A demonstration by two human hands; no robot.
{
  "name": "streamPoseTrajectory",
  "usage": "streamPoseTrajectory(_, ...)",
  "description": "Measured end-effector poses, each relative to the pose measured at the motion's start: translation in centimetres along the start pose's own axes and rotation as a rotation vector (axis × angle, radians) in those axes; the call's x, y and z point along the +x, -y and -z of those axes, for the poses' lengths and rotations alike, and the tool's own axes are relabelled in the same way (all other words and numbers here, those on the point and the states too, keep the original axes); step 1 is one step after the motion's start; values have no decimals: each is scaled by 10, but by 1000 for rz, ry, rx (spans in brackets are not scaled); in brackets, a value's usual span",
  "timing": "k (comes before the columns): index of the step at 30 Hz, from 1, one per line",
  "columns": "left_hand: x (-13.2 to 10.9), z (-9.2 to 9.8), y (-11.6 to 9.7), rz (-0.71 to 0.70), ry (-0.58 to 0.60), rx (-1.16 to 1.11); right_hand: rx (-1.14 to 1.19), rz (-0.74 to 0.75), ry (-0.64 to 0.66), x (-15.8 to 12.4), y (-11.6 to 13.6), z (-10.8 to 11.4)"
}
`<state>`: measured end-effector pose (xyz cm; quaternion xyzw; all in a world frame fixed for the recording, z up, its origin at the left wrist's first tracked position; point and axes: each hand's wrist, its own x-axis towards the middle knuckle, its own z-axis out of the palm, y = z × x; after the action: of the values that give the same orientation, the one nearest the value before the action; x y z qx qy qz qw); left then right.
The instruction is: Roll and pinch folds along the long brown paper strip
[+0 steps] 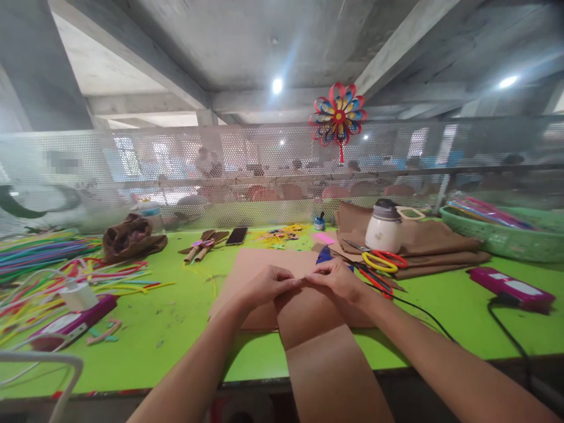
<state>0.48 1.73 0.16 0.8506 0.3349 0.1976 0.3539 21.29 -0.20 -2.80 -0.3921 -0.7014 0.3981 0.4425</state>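
Note:
A long strip of brown paper [326, 364] hangs over the table's front edge, with a crease across it. Its far end is pinched between the fingertips of my left hand [271, 288] and my right hand [339, 279], which almost meet. Beneath them a flat stack of lighter brown sheets [247, 270] lies on the green table. Just beyond my right hand are a blue tool [325, 254], partly hidden, and scissors with yellow and red handles [379, 261].
Colourful pipe cleaners [48, 258] and a purple power strip [74, 323] lie left. A phone [237, 236], a white jar [383, 226], folded brown paper [434, 241] and a green basket [497, 235] stand further back. Another purple power strip [511, 289] with a black cable lies right.

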Motion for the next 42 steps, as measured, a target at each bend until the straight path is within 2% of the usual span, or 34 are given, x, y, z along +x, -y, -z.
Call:
streamPoseTrajectory(7, -4, 8, 1, -43, 91, -48, 57, -9, -30, 4, -5, 7)
streamPoseTrajectory(10, -4, 8, 1, -51, 68, -34, 86, -38, -28, 4, -4, 8)
streamPoseTrajectory(17, -4, 6, 1, -15, 14, -35, 192, -137, -135, 3, -3, 5)
streamPoseTrajectory(22, -5, 6, 4, 4, -1, -22, 228, -160, -79, 3, -5, 8)
streamPoseTrajectory(26, -5, 9, 8, 7, -10, 0, 263, -170, 36, 3, -5, 13)
streamPoseTrajectory(29, -6, 12, 11, 28, 46, 6, 254, -173, 83, 1, -4, 16)
streamPoseTrajectory(33, -7, 17, 13, 90, 163, -30, 192, -160, 56, 2, -1, 19)
streamPoseTrajectory(38, -6, 19, 16, 63, 129, -8, 87, -124, -14, 4, 1, 21)
streamPoseTrajectory(42, -6, 18, 18, 88, 83, -31, 139, -139, -2, 5, -4, 22)
